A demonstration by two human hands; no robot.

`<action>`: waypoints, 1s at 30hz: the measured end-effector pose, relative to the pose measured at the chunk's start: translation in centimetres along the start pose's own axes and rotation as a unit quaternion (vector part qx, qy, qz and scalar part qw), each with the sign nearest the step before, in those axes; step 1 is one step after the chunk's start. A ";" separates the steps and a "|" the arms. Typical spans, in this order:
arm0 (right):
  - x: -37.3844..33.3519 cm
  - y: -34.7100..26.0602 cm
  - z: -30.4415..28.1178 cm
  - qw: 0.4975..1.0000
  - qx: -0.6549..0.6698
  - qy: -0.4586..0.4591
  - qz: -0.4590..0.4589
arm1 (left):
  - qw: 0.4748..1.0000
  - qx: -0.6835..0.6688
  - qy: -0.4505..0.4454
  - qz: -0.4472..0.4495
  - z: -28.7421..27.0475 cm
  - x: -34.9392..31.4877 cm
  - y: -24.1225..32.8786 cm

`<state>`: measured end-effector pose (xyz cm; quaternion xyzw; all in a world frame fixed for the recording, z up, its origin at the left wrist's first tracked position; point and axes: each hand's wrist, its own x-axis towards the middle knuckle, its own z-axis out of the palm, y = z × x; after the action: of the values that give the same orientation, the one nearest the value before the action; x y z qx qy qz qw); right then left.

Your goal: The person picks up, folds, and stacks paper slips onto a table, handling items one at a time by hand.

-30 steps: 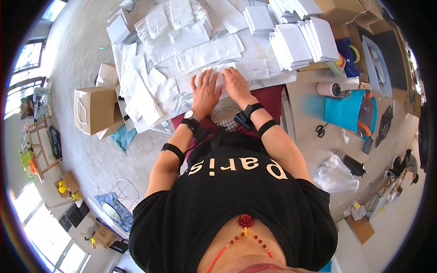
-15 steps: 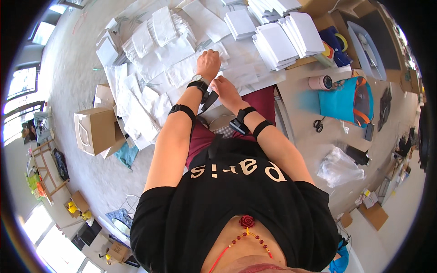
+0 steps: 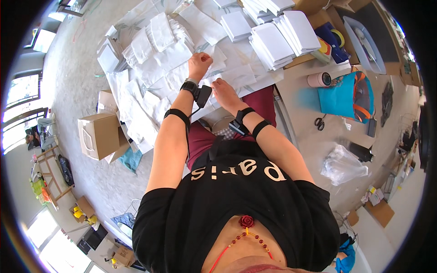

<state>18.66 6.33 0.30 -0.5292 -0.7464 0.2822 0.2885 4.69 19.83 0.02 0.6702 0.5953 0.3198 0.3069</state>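
My left hand is raised over the table with its fingers curled together. Whatever it may hold is too small or hidden to make out. Close by on the right, my right hand has its thumb and fingers pressed together at the near side of a flat white sleeve. I cannot make out whether it grips that sleeve. Ahead of my left hand lies an overlapping pile of thin white sleeves. More loose white sleeves spread along the table's left side.
Stacks of folded white sheets stand at the far right of the table. A smaller white stack sits at the far left. Cardboard boxes are left of the table. A pink cup, blue bag and scissors lie to the right.
My left hand has drawn left and slightly nearer, its wrist turning so the black strap device shows more. My right hand has barely moved.
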 end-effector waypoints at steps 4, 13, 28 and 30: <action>0.0 -0.2 -0.1 1.000 0.002 -0.007 0.002 | 0.997 -0.052 0.003 -0.053 -1.6 -0.3 -1.4; 0.0 -0.3 -0.2 1.000 0.000 -0.008 0.016 | 0.954 -0.262 0.000 -0.143 -4.1 -1.7 -1.1; 6.7 -14.8 -4.4 0.959 0.277 0.048 -0.034 | 0.944 -0.297 0.139 -0.029 -15.6 -13.4 5.0; 6.6 -15.9 -3.9 0.953 0.297 0.044 -0.042 | 0.941 -0.307 0.141 -0.025 -16.3 -14.6 5.5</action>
<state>9.76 8.66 15.37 -0.3994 -0.6371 0.4554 0.4767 -6.22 5.21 13.37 0.4763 0.5219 0.5708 0.4183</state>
